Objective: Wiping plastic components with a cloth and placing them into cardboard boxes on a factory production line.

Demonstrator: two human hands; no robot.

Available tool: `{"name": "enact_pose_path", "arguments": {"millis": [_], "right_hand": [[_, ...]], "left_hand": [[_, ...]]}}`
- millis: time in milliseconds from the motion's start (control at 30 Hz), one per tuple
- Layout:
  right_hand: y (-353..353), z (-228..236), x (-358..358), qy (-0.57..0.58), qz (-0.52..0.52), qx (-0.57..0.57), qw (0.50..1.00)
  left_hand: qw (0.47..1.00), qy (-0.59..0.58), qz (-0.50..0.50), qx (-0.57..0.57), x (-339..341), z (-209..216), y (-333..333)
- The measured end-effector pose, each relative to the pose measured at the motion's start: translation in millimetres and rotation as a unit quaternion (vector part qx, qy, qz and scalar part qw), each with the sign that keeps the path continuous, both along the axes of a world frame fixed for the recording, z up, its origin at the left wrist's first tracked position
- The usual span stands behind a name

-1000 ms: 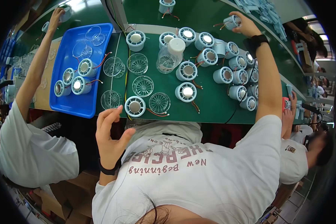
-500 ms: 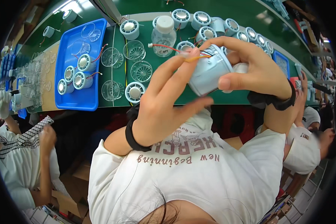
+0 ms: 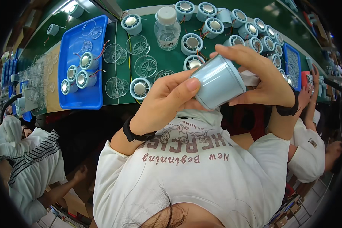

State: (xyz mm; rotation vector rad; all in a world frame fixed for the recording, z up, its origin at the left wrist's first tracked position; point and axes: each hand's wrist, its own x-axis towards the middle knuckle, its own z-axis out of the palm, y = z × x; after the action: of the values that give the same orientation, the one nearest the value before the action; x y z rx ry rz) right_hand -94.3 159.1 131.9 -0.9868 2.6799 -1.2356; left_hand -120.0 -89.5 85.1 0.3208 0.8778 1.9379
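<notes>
Both hands hold a light blue cylindrical housing (image 3: 220, 84) above the table's near edge, its smooth, shiny side turned up. My left hand (image 3: 159, 104) is closed on the housing's left end, with the thumb pressed on its side. Around the right end curls my right hand (image 3: 268, 81), fingers over the top and thumb below. A white, soft-looking piece (image 3: 250, 78), perhaps cloth or tissue, shows inside the right palm. No wires are visible on the held housing. Just beyond it lies a similar round blue unit (image 3: 193, 62) with a silver disc.
Several blue units (image 3: 212, 26) with wires stand across the green table (image 3: 116, 34). A lidded clear bottle (image 3: 167, 32) is among them. Clear ribbed cups (image 3: 145, 66) lie left of centre, beside a blue tray (image 3: 99, 87) holding more units. Other people work at both sides.
The housing has turned, so its wires are out of sight and its smooth side shows. My left hand has moved from the wires to a grip on the left end.
</notes>
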Motion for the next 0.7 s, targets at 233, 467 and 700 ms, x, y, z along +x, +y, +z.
{"name": "enact_pose_path", "arguments": {"millis": [233, 467, 700], "right_hand": [[-12, 8, 7, -0.073, -0.059, 0.005, 0.996], [15, -29, 50, -0.082, -0.344, 0.204, 0.913], [9, -91, 41, -0.062, -0.462, 0.336, 0.819]], "left_hand": [[0.994, -0.088, -0.055, -0.024, -7, -4, -15], [0.958, 0.203, 0.142, -0.146, -3, -8, -42], [0.943, 0.253, 0.189, -0.102, -6, -4, -33]]}}
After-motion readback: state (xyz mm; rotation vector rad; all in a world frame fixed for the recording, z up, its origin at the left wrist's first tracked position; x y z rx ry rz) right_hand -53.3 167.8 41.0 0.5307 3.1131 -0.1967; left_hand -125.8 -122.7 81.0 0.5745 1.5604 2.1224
